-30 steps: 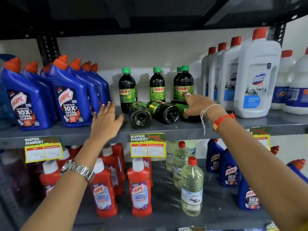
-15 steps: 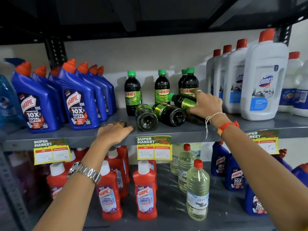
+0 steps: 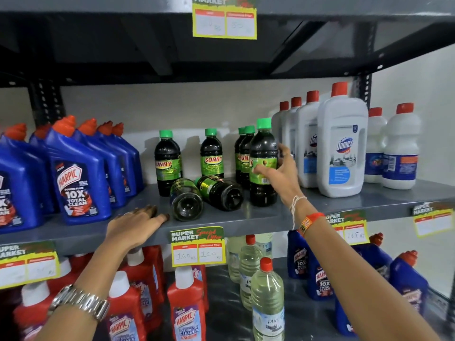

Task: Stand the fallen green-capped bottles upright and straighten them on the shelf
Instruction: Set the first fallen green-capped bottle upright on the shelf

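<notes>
My right hand grips a dark green-capped bottle and holds it upright on the grey shelf, right of centre. Two more green-capped bottles lie on their sides with their bases toward me: one at the left, one beside it. Behind them several green-capped bottles stand upright, among them one at the left and one in the middle. My left hand rests flat on the shelf's front edge, just left of the fallen bottles, holding nothing.
Blue Harpic bottles stand at the left of the shelf, white Domex bottles at the right. The shelf below holds red Harpic bottles, clear bottles and more blue ones. Price tags hang on the shelf edges.
My right hand has lifted the rightmost fallen bottle and stood it upright. My left hand has stayed on the shelf edge. The camera has moved closer.
</notes>
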### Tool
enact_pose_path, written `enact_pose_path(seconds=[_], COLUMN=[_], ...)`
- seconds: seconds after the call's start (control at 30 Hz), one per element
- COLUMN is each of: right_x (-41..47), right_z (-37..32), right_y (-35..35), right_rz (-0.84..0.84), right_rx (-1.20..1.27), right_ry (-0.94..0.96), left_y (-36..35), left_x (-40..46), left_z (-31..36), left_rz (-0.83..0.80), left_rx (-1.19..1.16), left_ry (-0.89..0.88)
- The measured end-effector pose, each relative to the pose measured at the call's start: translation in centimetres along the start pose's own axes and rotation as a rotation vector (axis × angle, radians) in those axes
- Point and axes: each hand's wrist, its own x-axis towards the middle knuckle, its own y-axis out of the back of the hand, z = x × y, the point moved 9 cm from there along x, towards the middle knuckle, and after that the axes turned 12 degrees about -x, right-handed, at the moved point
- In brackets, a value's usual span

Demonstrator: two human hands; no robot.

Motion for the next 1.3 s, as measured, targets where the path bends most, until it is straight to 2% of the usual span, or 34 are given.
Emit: enact_pose_path(seconds=[0.23,0.33,0.43,0.53,0.67,0.77,0.87,1.0,1.07,1.3], right_x=[0.4,0.1,-0.4,0.0,0.3,0.0,0.1,-0.6,-0.8,-0.4], right_z=[2.0,1.9,1.5,2.0,3.9,3.8,3.7,2.2,1.7,2.8], right_y=[-0.8,-1.0,-0.6,-0.1,-0.7,-0.7,-0.6,-0.2,0.0,-0.3], right_rz=[-0.094,-0.082,0.003,-0.008,-0.237,-0.316,-0.250,-0.027,0.040,0.011], right_rx=[-0.040,-0.272,-0.508,-0.449,-0.059,-0.035,-0.151,-0.548,-0.569,-0.439], right_ry=[-0.085,-0.049,-0.015,-0.066,-0.234,-0.237,-0.200,-0.035,-0.010,-0.126], left_y=[-0.3,-0.1,0.0,-0.1,-0.1,0.0,0.0,0.1,0.3,0.4], left_x=[0.1,0.0,-0.2,-0.2,-0.2,-0.2,-0.2,-0.5,-0.7,-1.0], left_z=[-0.1,-0.1,-0.1,-0.2,-0.2,-0.2,0.0,0.4,0.5,0.8], left_rz=[0.001,0.003,0.004,0.016,0.021,0.025,0.015,0.001,0.005,0.003], left_rx=[0.054,0.044,0.045,0.053,0.027,0.023,0.034,0.048,0.047,0.061], left_ry=[-0.001,0.009,0.006,-0.001,0.008,0.007,0.004,-0.006,-0.009,-0.012])
